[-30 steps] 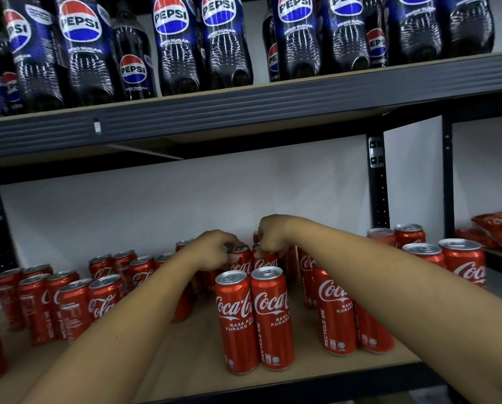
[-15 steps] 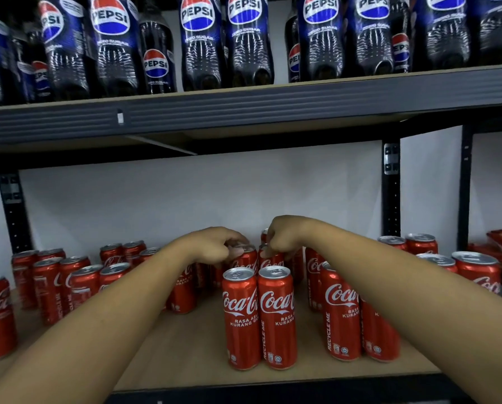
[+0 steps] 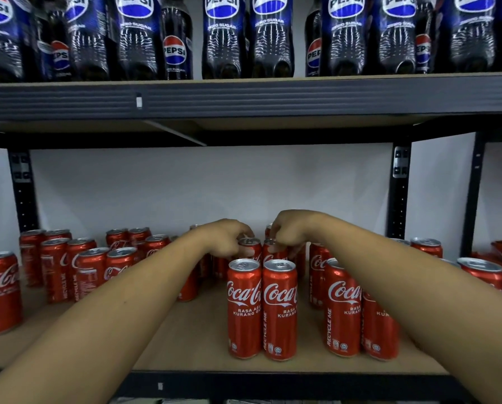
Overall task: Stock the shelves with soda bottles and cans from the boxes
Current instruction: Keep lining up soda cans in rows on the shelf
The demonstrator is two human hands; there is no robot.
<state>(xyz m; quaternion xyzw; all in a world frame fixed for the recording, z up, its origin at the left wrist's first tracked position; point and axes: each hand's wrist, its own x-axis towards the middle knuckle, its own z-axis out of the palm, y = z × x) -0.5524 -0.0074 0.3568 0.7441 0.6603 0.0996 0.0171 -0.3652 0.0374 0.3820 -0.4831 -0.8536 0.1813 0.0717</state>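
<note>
Both arms reach deep over the lower shelf. The left hand has its fingers curled down over the top of a Coca-Cola can, gripping it by the rim. The right hand clutches the neighbouring can the same way. The two cans stand upright side by side, about midway back on the board, just behind the front pair of cans. That pair hides their bases, so I cannot tell whether they are set down.

The trouble I'd expect comes from the forearms. The right one passes close over the right-hand cans, which stand near the shelf's front edge. A careless pull back could clip a top and send one off. The front pair is tall, slim and near that edge too, so a brushing wrist could topple it. A rim grip is also thin, and a slip would knock a can into its neighbours. The left cluster of cans and the Pepsi bottles above look out of harm's way.
</note>
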